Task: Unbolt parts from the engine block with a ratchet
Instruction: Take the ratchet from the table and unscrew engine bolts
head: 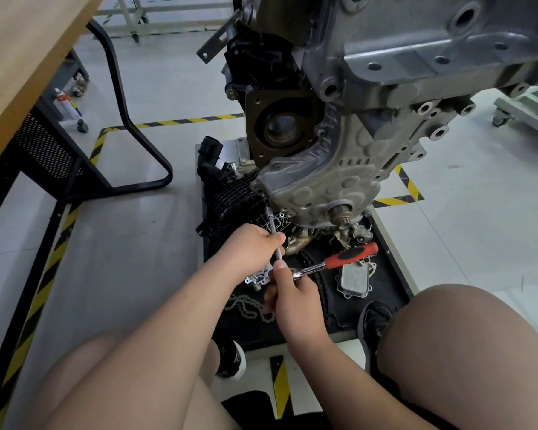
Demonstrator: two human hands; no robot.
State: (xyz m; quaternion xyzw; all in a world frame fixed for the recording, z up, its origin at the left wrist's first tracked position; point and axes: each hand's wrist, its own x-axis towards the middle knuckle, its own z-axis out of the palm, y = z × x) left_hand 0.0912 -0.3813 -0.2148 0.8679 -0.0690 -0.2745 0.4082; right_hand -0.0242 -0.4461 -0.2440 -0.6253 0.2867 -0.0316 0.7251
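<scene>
Two hands working, left hand (249,252) pinching extension (273,225), right hand (292,293) gripping ratchet (348,257), chain (246,308) beneath

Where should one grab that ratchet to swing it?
The red handle, probably from above: it juts free to the right, far from the ratchet head that the right hand pinches, so leverage is greatest. The left hand holds the extension bar.

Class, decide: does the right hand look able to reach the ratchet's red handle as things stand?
Probably yes: the red handle sticks out uncovered just beyond the right hand, which holds the ratchet head and need only slide along.
</scene>
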